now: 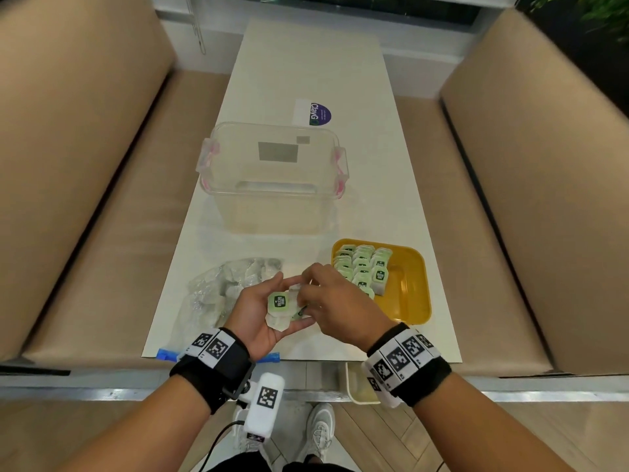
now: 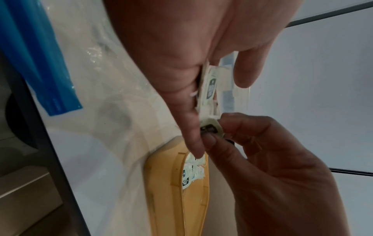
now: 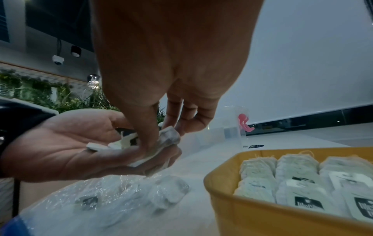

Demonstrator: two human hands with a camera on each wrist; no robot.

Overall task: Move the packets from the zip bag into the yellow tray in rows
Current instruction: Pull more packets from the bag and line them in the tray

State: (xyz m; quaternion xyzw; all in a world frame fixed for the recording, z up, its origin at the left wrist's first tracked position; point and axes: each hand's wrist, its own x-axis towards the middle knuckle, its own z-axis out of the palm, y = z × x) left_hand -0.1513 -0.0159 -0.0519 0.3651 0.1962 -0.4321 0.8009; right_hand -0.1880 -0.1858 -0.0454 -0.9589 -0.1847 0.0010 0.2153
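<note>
Our left hand [image 1: 262, 313] cupped a few packets [image 1: 279, 303] above the counter [image 1: 306, 80] — our right hand [image 1: 335, 306] pinched one of them, between zip bag [image 1: 218, 291] and tray [image 1: 413, 298], where rows lay.

A long white table [image 1: 306, 80] runs between two tan cushioned benches [image 1: 85, 165], under a dark window [image 1: 340, 3]; pale wood floor [image 1: 391, 434] lies below, with green plants [image 3: 40, 94] behind

Tray [image 1: 413, 291] yellow; packets [image 1: 360, 267] pale green-white, tags dark green with white lettering; zip bag [image 1: 218, 294] clear, seal strip [image 1: 166, 354] blue; far box [image 1: 272, 178] transparent, clips [image 1: 340, 158] pink; table [image 1: 306, 80] white; wristbands [image 1: 218, 362] black with black-white square markers.
</note>
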